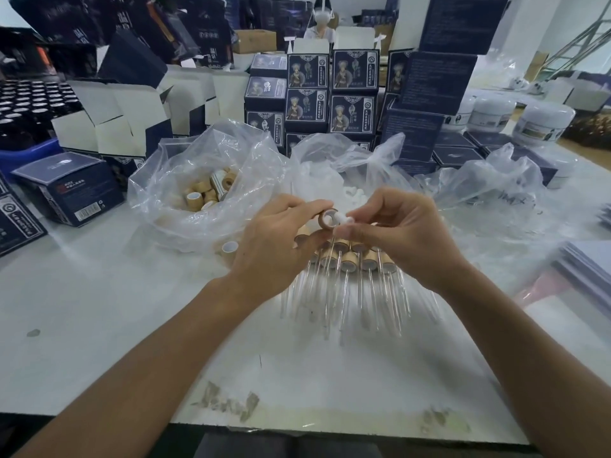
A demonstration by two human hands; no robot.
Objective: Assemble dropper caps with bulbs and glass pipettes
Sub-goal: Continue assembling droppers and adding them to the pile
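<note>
I have my left hand point(277, 241) pinching a bamboo-coloured cap point(325, 222) by its outer wall, open white-lined mouth turned to the right. My right hand point(401, 234) pinches a small white bulb point(344, 220) at that mouth, fingers curled round it; both are held above the middle of the tabletop point(99, 312). I judge the cap light and rigid, so a firm hold on its sides is safe. The bulb looks soft and will squash, so I would hold it near its base and push it straight in rather than squeeze the tip.

Beneath my hands lies a row of finished droppers point(350, 262), their glass pipettes point(344, 292) pointing toward the near edge. Those I take to be thin, slippery and brittle: I would handle them by the cap, never mid-tube. Spare caps sit in a clear bag point(198, 190) toward the far left, and one loose cap point(229, 247) stands just beside it.
</note>
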